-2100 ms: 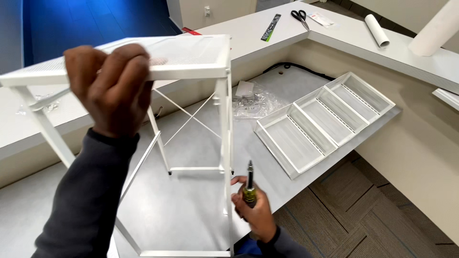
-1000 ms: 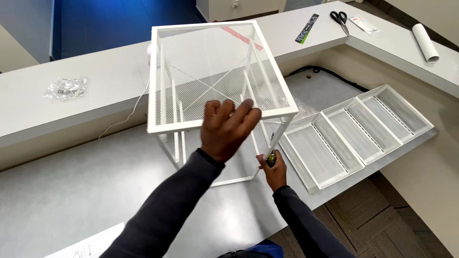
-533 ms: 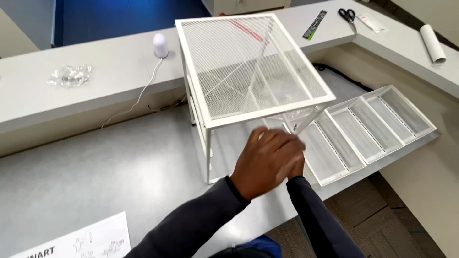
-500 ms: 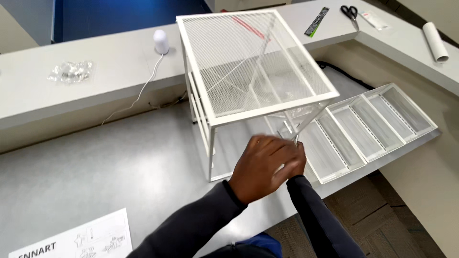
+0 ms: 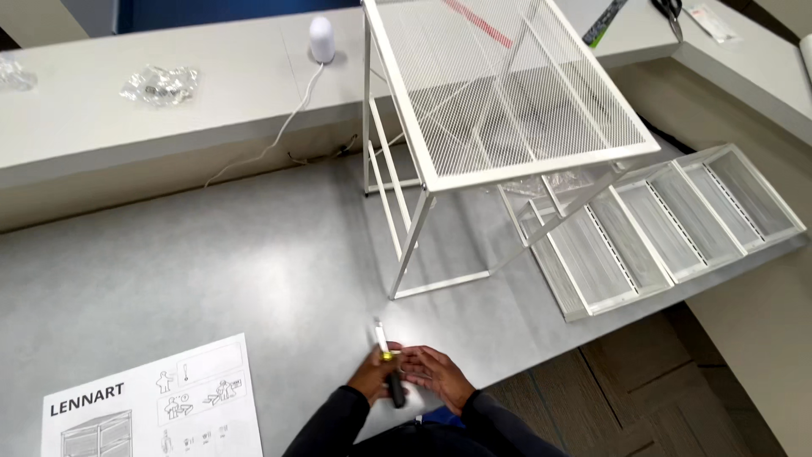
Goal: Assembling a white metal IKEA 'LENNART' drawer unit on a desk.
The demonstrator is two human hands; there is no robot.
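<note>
Two hands meet low over the grey worktop (image 5: 211, 279): my left hand (image 5: 372, 377) grasps a black-handled screwdriver (image 5: 387, 360), right hand (image 5: 436, 377) fingers released beside it; white mesh frame (image 5: 499, 93) stands beyond, printed instruction sheet (image 5: 152, 410) left.

A screwdriver (image 5: 387, 364) with a black handle, a yellow collar and a pale, light-coloured shaft lies low over the near edge of the grey counter (image 5: 211, 271). Its tip points away toward the white metal frame (image 5: 499, 110), which stands upright well apart from it. The handle sits between 2 hands, the left hand (image 5: 372, 379) and right hand (image 5: 438, 377), fingers touching it.
</note>
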